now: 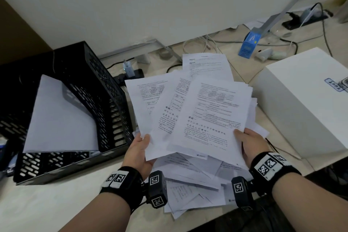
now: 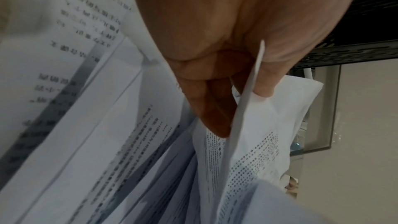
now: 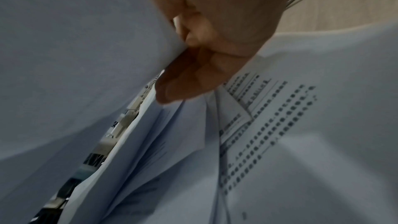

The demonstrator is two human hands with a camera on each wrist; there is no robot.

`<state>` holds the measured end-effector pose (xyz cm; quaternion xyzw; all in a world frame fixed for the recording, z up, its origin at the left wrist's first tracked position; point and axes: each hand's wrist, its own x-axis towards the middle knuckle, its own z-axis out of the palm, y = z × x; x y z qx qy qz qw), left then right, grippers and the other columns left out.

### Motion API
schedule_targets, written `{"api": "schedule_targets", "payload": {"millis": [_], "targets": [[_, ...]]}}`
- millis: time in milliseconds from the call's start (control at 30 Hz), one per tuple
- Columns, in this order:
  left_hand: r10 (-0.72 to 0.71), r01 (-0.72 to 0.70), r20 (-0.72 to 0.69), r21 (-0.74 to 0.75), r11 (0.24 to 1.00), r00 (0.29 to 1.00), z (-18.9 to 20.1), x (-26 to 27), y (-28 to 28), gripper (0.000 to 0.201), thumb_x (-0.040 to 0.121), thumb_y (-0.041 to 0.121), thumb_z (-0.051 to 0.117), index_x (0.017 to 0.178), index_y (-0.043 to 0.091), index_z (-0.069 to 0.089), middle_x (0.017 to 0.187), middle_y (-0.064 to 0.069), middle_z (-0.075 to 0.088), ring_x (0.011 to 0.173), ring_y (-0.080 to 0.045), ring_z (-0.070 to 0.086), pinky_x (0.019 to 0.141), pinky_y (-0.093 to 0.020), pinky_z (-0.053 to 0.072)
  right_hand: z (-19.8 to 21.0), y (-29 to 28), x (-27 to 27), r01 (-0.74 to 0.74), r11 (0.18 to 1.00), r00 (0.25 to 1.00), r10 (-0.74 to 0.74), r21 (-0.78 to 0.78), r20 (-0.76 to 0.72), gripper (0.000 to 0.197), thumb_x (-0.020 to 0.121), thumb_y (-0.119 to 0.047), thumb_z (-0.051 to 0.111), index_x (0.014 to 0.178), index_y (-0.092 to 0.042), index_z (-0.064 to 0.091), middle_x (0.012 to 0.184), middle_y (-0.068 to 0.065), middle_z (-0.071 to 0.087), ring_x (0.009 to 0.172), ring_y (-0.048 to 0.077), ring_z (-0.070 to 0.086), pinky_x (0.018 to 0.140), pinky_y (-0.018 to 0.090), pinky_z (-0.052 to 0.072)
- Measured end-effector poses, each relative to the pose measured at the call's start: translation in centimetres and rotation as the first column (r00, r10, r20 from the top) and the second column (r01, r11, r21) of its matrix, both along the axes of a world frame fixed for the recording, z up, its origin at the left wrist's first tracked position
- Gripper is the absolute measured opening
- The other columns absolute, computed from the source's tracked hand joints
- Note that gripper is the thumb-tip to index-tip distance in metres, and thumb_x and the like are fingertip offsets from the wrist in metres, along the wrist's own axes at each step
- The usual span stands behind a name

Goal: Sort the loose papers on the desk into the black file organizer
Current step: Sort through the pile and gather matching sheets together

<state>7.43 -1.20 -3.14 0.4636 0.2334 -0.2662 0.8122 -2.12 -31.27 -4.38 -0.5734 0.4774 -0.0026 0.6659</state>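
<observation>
Papers [image 1: 190,115] fanned, pinched by both hands, left [image 1: 138,153] & right [image 1: 248,144], over pale bench [image 1: 56,203] w/ more sheets beneath. Black file organizer [image 1: 105,88] at left holds blank sheets; white wall behind. Print too blurry to read.

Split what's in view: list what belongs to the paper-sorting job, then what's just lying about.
Belongs to the job:
held sheets, gripped by left hand and right hand
loose papers on the desk
black file organizer, paper already inside

Just lying about:
white box
blue carton
power strip
cables
</observation>
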Motion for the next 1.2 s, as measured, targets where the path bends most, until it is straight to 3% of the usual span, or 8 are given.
{"api": "schedule_targets", "payload": {"millis": [100,200,367,600,733,900,1033,1200], "targets": [[-0.046,0.045,-0.013,-0.050,0.998,0.999,0.1,-0.2,-0.2,0.028,0.105,0.012,0.044,0.122,0.021,0.065,0.121,-0.008,0.074,0.104,-0.026,0.073,0.076,-0.043,0.064,0.5,0.8,0.7,-0.047,0.982,0.996,0.031,0.180,0.089,0.016,0.096,-0.018,0.064,0.106,-0.010,0.073,0.101,0.010,0.079,0.093,0.031,0.075,0.078,0.042,0.061],[-0.136,0.135,-0.010,-0.057,0.989,0.991,0.0,-0.5,-0.2,0.037,0.103,0.004,0.043,0.136,0.014,0.056,0.130,-0.015,0.068,0.116,-0.034,0.067,0.080,-0.042,0.062,0.0,1.2,1.2,-0.110,0.972,0.990,0.088,0.210,0.111,0.026,0.093,-0.015,0.067,0.116,-0.003,0.070,0.110,0.017,0.076,0.102,0.035,0.072,0.094,0.050,0.055],[-0.254,0.254,-0.011,0.036,0.966,0.967,-0.2,-0.7,0.0,0.047,0.099,-0.012,0.037,0.136,0.010,0.056,0.129,-0.015,0.069,0.116,-0.035,0.067,0.086,-0.040,0.061,0.8,0.4,1.2,-0.110,0.984,0.993,0.114,-0.143,0.024,0.012,0.098,-0.015,0.059,0.100,-0.017,0.071,0.101,0.002,0.073,0.087,0.017,0.067,0.073,0.027,0.049],[-0.226,0.232,-0.057,0.138,0.963,0.972,-0.6,0.4,0.1,0.055,0.094,-0.018,0.034,0.135,0.009,0.058,0.124,-0.018,0.071,0.113,-0.040,0.068,0.086,-0.046,0.059,0.9,-2.5,0.4,-0.126,0.975,0.992,0.127,-0.185,-0.008,0.015,0.099,-0.016,0.060,0.112,-0.012,0.067,0.111,0.011,0.071,0.092,0.027,0.067,0.085,0.032,0.048],[-0.304,0.311,-0.079,0.104,0.945,0.949,0.1,0.3,-0.9,0.053,0.095,-0.015,0.036,0.126,0.018,0.063,0.119,-0.011,0.074,0.101,-0.033,0.074,0.067,-0.040,0.061,-1.6,-2.9,0.7,-0.237,0.971,0.971,0.235,0.025,0.050,0.058,0.067,-0.048,0.087,0.111,-0.015,0.070,0.121,0.010,0.072,0.111,0.033,0.067,0.107,0.049,0.044],[-0.440,0.441,-0.024,0.065,0.895,0.898,0.1,0.0,-3.4,0.052,0.087,-0.023,0.045,0.129,0.003,0.062,0.121,-0.022,0.071,0.109,-0.039,0.070,0.084,-0.044,0.061,-2.3,-2.0,1.4,-0.292,0.945,0.950,0.268,0.149,0.161,0.109,0.033,-0.043,0.099,0.127,-0.004,0.063,0.124,0.012,0.071,0.114,0.032,0.067,0.105,0.048,0.046],[-0.527,0.507,-0.052,0.366,0.780,0.848,1.2,0.8,-4.3,0.038,0.089,-0.012,0.044,0.109,0.006,0.070,0.098,-0.011,0.075,0.071,-0.018,0.071,0.057,-0.025,0.053,-1.4,-2.5,1.2,-0.208,0.976,0.978,0.210,-0.071,0.021,0.043,0.080,-0.012,0.077,0.121,-0.005,0.068,0.120,0.013,0.072,0.110,0.032,0.067,0.107,0.047,0.046],[-0.141,0.144,-0.054,0.611,0.779,0.989,-0.5,3.8,-2.7,0.015,0.096,0.015,0.053,0.104,0.012,0.066,0.084,-0.004,0.061,0.067,-0.017,0.053,0.054,-0.028,0.044,0.2,-4.4,0.9,0.030,0.951,0.999,-0.018,-0.306,0.042,0.023,0.097,-0.009,0.059,0.114,-0.023,0.065,0.114,0.004,0.070,0.102,0.026,0.066,0.098,0.040,0.050]]}}
